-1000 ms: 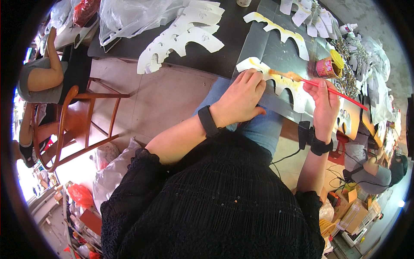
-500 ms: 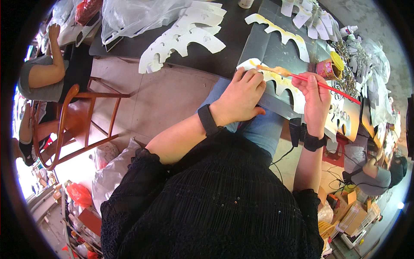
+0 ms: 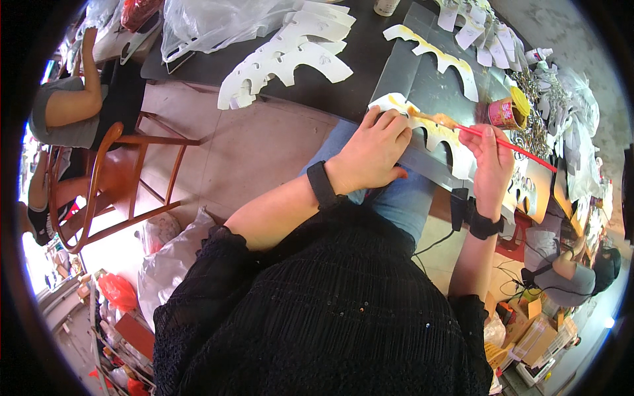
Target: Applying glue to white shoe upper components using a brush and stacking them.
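A white scalloped cutout piece [image 3: 438, 134] with a yellow smear along its upper side lies near the front edge of the dark glassy board [image 3: 422, 79]. On its left end press the bent fingertips of my left hand [image 3: 371, 153], the thumb sticking out apart. My right hand [image 3: 490, 158] pinches a brush [image 3: 522, 151] by its thin red handle. The brush's tan, sticky-looking tip touches the piece just right of my left fingers. Farther off on the board lies a second scalloped piece [image 3: 444, 58], also smeared yellow.
Right of the board stands an open pink tin [image 3: 503, 113] with a yellow lid. White cutouts [image 3: 285, 59] are stacked at the left on the black table, beside a clear plastic bag [image 3: 211, 26]. A wooden chair [image 3: 125, 165] and another person [image 3: 69, 109] are at the left.
The brush tip has slid slightly right along the near piece. My left hand stays on the piece's left end. The whole view has shifted a little.
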Available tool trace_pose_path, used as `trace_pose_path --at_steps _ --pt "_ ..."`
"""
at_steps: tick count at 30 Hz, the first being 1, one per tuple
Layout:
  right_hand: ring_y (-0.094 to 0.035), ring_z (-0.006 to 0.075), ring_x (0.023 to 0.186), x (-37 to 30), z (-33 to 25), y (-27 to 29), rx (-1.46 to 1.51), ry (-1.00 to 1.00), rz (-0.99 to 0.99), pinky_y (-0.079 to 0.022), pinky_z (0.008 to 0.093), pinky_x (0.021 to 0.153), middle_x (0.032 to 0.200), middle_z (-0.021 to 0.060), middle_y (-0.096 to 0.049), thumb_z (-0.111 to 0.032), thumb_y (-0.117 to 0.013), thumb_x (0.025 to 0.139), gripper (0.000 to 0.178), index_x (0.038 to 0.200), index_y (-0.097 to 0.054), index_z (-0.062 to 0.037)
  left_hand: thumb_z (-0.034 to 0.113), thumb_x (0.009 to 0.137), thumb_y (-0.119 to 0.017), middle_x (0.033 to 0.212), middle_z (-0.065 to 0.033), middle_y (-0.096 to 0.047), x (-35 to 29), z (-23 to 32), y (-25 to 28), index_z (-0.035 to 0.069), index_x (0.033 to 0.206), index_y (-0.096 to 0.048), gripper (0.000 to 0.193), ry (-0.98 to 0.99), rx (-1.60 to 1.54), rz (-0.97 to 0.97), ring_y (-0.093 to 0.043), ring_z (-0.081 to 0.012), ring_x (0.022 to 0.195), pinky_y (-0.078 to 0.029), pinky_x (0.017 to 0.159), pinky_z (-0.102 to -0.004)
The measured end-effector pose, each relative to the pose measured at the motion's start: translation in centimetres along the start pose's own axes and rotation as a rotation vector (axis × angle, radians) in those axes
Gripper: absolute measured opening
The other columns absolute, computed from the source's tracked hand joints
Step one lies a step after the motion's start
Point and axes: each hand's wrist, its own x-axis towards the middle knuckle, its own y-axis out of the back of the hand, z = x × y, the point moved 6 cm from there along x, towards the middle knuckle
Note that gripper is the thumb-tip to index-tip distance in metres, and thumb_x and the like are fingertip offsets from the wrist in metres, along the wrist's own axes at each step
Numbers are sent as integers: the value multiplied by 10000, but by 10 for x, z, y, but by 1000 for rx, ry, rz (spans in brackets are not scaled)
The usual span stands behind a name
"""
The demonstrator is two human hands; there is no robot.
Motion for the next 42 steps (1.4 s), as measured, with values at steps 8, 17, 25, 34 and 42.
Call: trace_pose_path --at_steps 8,17,25,34,42 --pt "-620 206 793 1 -2 -11 73 31 -20 -502 315 765 874 128 -591 -153 -429 928 229 954 -519 56 289 541 -760 1057 -92 -441 -1 0 4 0 1061 -504 648 16 -53 38 -361 -331 1079 -323 964 -411" --pt "-623 204 792 11 0 -21 -22 18 -21 -507 307 755 863 129 -592 -150 -432 928 226 945 -521 57 293 536 -760 1049 -83 -444 -2 -2 2 1 1044 -517 634 19 -39 25 -370 -313 1073 -325 966 -415" --pt "-623 194 792 13 -7 -38 -11 84 -59 -507 301 749 839 113 -605 -152 -426 929 228 946 -526 53 313 539 -755 1055 -79 -445 -3 -2 2 6 1047 -520 638 29 5 8 -375 -303 1077 -296 992 -430" --pt "-622 183 781 10 -11 -42 1 36 -104 -496 278 737 857 121 -604 -155 -439 925 228 935 -533 52 317 542 -754 1058 -72 -444 -5 1 2 12 1062 -516 648 31 27 5 -377 -295 1080 -287 995 -445" --pt "-622 183 777 10 -12 -30 -85 -14 -111 -501 285 737 846 124 -604 -156 -436 925 232 946 -531 55 320 535 -755 1052 -69 -447 -5 3 3 11 1052 -515 648 25 21 6 -375 -291 1067 -292 989 -435"
